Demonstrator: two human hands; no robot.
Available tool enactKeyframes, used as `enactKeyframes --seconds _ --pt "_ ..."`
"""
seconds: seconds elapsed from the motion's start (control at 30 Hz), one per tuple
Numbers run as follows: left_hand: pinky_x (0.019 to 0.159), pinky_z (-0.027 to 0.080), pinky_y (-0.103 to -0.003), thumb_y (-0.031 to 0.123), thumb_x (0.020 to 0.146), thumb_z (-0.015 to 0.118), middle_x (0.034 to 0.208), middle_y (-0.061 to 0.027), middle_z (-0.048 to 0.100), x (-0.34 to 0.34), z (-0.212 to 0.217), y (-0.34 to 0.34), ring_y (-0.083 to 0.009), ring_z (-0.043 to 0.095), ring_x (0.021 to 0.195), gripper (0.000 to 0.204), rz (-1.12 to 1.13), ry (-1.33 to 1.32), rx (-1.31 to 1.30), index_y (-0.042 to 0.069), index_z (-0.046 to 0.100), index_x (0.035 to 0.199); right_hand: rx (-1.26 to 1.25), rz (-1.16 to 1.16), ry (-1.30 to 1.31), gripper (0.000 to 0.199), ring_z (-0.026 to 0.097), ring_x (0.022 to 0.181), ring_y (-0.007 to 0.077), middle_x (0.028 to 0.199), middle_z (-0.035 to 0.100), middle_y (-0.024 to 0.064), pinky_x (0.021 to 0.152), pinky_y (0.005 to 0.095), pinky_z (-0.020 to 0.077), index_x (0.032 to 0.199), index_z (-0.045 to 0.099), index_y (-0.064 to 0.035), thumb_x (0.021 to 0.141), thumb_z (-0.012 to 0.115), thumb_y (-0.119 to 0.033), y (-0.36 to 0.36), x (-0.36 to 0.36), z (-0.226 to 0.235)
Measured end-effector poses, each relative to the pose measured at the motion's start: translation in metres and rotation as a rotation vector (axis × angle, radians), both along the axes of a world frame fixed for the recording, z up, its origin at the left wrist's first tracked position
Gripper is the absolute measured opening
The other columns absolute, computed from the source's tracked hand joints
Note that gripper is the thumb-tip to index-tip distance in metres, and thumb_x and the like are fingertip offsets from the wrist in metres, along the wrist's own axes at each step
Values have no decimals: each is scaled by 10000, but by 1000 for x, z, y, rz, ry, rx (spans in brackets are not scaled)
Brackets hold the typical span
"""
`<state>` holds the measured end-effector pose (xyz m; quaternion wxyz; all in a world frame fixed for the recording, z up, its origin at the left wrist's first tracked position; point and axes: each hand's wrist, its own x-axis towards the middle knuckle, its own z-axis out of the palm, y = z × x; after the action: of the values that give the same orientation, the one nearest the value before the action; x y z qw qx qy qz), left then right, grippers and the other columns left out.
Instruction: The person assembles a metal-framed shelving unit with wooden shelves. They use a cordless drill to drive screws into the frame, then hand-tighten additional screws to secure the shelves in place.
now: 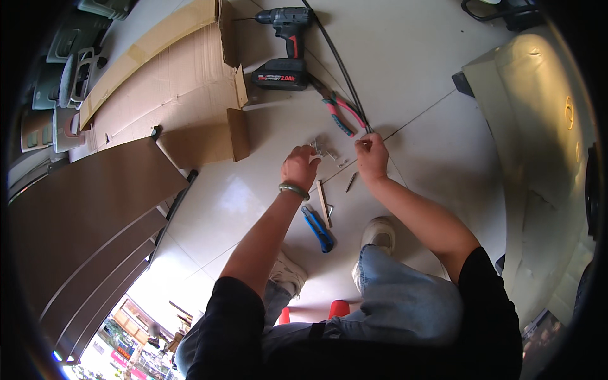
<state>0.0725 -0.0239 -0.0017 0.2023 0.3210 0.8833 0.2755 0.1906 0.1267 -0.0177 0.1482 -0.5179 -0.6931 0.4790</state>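
My left hand (299, 168), a bangle on its wrist, reaches to the near-left edge of a small pile of screws (322, 151). Its thumb and forefinger are bent and apart; nothing shows between them. To the right of that, my right hand (372, 158) is closed round the near end of thin black rods (345, 66), which run away toward the top of the view. Pliers with red and dark handles (342, 115) lie beside the rods. A few loose small pieces (343, 164) lie on the floor between my hands, and a small dark bit (351, 182) lies just nearer.
A cordless drill (288, 44) stands beyond my hands. Nearer lie a blue utility knife (318, 229), a wooden strip (323, 199) and a hex key (330, 214). Cardboard (171, 88) and a brown slatted panel (101, 190) fill the left; a pale sofa (538, 126) bounds the right.
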Motion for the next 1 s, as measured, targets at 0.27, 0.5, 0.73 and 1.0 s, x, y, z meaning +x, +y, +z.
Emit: enactKeyframes --seconds 0.27,0.5,0.73,1.0 --pt "747 520 -428 190 833 697 934 -134 641 -9 -16 1 -318 641 881 161 -233 -27 -139 72 617 909 -26 -26 24 151 618 651 210 740 644 87 637 351 495 921 587 -30 843 678 -122 6 10 1" --pt "701 441 -303 116 1016 506 894 -52 560 -32 28 -29 -149 504 777 69 300 -1488 587 62 518 1058 -83 -46 107 121 562 667 139 748 608 45 646 299 476 922 568 -25 865 665 -68 8 4 7" --pt "777 458 -334 243 1001 545 969 -75 592 -69 132 -34 -188 577 878 246 142 -1637 473 20 568 1102 21 115 251 99 607 663 210 771 630 82 650 339 498 932 570 -34 877 643 -72 22 -27 18" --pt "484 321 -275 373 1055 341 590 0 419 -33 312 -88 -107 367 507 431 800 -1627 96 128 452 719 41 250 314 263 644 851 270 954 649 169 764 372 514 1069 607 12 889 664 -170 59 -114 39"
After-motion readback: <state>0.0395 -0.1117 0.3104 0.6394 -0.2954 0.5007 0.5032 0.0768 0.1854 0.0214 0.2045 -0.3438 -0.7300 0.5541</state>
